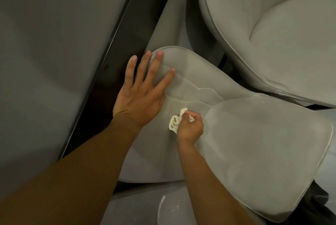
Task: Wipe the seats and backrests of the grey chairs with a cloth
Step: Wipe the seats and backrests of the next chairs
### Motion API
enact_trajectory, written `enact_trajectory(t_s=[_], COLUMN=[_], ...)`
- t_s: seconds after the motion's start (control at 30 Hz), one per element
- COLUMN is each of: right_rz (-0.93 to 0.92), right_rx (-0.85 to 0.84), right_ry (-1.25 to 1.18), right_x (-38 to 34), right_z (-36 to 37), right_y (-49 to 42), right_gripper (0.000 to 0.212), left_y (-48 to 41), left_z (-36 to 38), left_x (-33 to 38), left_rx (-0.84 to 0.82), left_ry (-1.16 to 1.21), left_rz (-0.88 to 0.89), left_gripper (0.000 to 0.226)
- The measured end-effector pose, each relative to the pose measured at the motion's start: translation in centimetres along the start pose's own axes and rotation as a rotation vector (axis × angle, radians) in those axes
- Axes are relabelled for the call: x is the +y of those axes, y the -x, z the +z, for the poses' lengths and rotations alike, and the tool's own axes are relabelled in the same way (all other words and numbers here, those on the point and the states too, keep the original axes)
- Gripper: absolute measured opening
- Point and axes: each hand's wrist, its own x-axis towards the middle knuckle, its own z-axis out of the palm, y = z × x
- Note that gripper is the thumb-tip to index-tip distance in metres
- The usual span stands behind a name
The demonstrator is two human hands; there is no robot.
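While your right hand grips the bunched white cloth low on the near grey chair's backrest and your left hand lies flat on its top, you're likely mid-task: seat and second grey chair probably pending.

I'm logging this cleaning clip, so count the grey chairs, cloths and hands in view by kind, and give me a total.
Grey chairs: 2 (near grey chair, far grey chair)
Cloths: 1 (white cloth)
Hands: 2 (left hand flat on the near chair, right hand gripping the cloth)
Total: 5
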Motion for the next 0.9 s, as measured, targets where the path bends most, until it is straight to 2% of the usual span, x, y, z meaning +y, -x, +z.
enact_trajectory(t_s=[0.2,0.33,0.4,0.53,0.7,0.77,0.83,0.9], right_rz=[-0.142,-0.195,-0.154,-0.095,-0.424,-0.514,-0.477,-0.298], right_rx=[-0.203,-0.043,0.049,0.065,-0.152,-0.149,-0.056,0.032], right_ry=[-0.183,-0.132,-0.102,-0.119,-0.23,-0.184,-0.089,-0.051], right_x=[0.2,-0.5,-1.4,-2.3,-2.8,-3.1,-2.7,-2.6], right_z=[-1.0,0.0,0.5,1.0,0.7,0.6,0.8,1.1], right_y=[5.2,2.0,-0.4,-0.7,3.8,3.5,1.8,-0.6], right_gripper=[0.017,0.013,0.012,0.005,0.012,0.011,0.007,0.004], left_y=[-0.2,-0.2,-0.1,-0.1,-0.3,-0.3,-0.2,-0.2], left_z=[-0.2,-0.3,-0.1,0.1,0.0,0.0,0.0,-0.1], left_x=[-0.1,0.0,0.1,0.0,-0.1,0.0,0.1,0.1], left_rx=[0.003,-0.006,-0.017,0.005,0.012,0.02,0.011,0.001], left_ry=[0.05,0.024,-0.001,0.006,0.022,0.028,0.027,0.016], left_rz=[-0.001,-0.004,-0.001,-0.003,0.006,0.002,-0.001,-0.003], left_gripper=[0.066,0.066,0.066,0.067,0.063,0.061,0.062,0.065])
